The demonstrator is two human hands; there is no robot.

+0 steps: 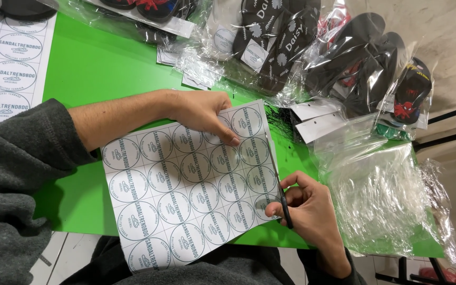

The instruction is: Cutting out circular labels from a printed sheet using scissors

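The sheet of round labels (186,190) was found held over the near edge of the green bench (101,68), its lower corner projecting past that edge above the lap. Part of the sheet's top edge was covered by the left hand (199,113), and its right margin was partly masked by the scissors (281,195). The scissor handles were hidden inside the right hand (310,208); only the thin dark blades were seen, laid along the sheet's right edge, and how far they stood apart could not be made out.

The left hand's fingers were closed on the sheet's upper edge, thumb on the printed face and the other fingers curled behind. The right hand's fingers were wrapped round the scissors, with the thumb resting on the sheet's lower right corner.

A second sheet of larger round labels (9,58) was recorded at the far left of the bench, cut off by the frame. Bagged dark sandals (275,37) lay along the far side, and further bagged pairs (365,58) were noted to the right. White card headers (317,119) lay beside them. Empty clear plastic bags (381,195) were spread just right of the right hand, overhanging the bench edge. Glare on the plastic obscured much detail.
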